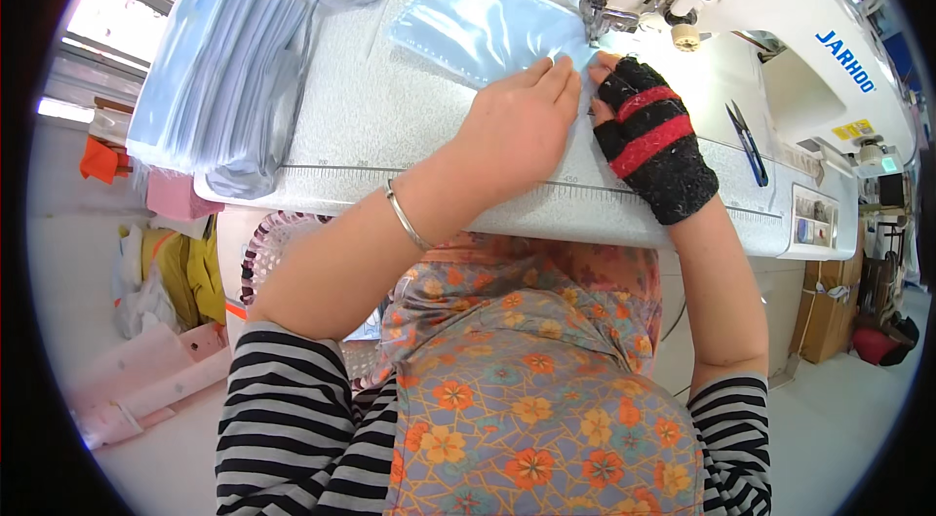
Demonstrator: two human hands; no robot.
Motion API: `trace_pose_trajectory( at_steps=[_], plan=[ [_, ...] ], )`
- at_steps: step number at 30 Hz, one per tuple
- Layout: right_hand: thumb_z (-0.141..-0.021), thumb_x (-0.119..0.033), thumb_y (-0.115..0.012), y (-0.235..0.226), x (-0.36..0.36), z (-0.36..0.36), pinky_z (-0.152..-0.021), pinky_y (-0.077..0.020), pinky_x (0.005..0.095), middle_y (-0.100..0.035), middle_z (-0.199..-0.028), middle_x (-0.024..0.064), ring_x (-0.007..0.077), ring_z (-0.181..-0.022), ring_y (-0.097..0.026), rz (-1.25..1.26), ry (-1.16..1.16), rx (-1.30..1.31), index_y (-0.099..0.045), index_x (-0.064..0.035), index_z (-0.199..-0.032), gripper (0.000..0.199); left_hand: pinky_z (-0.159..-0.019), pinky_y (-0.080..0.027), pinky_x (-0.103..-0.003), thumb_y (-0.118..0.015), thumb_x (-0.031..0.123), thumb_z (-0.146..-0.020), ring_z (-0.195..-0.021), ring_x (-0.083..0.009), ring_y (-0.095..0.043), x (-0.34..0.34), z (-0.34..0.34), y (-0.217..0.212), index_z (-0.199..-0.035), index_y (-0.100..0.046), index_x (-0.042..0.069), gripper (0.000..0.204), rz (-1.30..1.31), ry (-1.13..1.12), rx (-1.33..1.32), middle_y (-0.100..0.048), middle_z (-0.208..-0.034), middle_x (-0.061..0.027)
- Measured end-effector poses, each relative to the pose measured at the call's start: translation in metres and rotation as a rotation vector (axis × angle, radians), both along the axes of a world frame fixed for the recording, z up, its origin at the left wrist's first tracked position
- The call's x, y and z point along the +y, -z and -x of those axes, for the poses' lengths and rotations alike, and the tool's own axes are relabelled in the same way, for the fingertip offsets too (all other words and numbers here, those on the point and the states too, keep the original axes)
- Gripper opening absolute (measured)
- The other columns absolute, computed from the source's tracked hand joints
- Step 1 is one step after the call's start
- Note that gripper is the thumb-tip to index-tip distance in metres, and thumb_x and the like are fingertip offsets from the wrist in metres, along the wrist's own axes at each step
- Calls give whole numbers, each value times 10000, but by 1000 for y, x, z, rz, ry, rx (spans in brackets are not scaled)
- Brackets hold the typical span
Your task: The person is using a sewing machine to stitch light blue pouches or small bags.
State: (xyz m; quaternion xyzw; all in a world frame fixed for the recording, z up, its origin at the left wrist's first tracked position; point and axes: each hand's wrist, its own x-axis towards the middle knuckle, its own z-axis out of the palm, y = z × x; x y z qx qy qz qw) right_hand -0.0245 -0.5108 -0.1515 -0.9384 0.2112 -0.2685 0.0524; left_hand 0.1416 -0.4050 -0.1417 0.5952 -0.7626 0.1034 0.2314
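Note:
A light-blue, glossy plastic pouch (pixel 478 24) with stitch marks along its edges lies slantwise on the sewing machine table (pixel 361 136). Its right corner reaches under the needle area of a white sewing machine (pixel 770 4). My left hand (pixel 522 126), bare and with a bangle on the wrist, presses its closed fingers on the pouch's near right edge. Close beside it, my right hand (pixel 655 136) wears a black and red fingerless glove. Its fingertips are bent together at the pouch's corner by the needle; what lies under them is partly hidden.
A thick stack of similar blue plastic pieces (pixel 219 77) stands at the table's left end. Dark thread snips (pixel 749 144) lie right of my gloved hand. A small tray (pixel 814 219) is set into the right front corner. A cardboard box (pixel 827 311) stands below, on the right.

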Motion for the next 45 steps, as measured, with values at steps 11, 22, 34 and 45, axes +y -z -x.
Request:
trace_pose_trajectory(
  at_steps=[11, 22, 34, 45],
  plan=[
    [-833, -48, -626, 3, 4, 1, -981, -485, 445, -641, -1172, 175, 359, -1103, -600, 3, -25, -59, -639, -30, -1147, 315, -938, -505, -388, -569, 72, -807, -1079, -352, -622, 8, 10, -4, -1109, -607, -110, 355, 22, 9, 68, -616, -1138, -248],
    [-838, 5, -593, 1, 2, 8, -978, -487, 442, -645, -1172, 160, 350, -1104, -603, 9, -53, -41, -636, -36, -1139, 307, -882, -532, -407, -576, 66, -809, -1026, -353, -640, -9, 10, -1, -1053, -613, -105, 301, 111, 45, 60, -616, -1132, -251],
    [-825, 5, -613, 0, -2, 3, -972, -485, 447, -643, -1173, 167, 355, -1091, -605, 51, 3, -62, -636, -31, -1126, 303, -841, -542, -403, -618, 43, -755, -988, -330, -645, -38, -11, -2, -1019, -620, -42, 278, 16, 72, 135, -628, -1137, -175],
    [-833, -16, -616, 3, -5, 2, -949, -494, 441, -654, -1149, 144, 343, -1069, -610, 46, 26, -56, -656, -56, -1097, 270, -874, -531, -419, -626, 81, -800, -1035, -311, -645, -51, -44, 0, -1061, -651, -14, 279, 169, -203, 6, -653, -1171, -147]
  ],
)
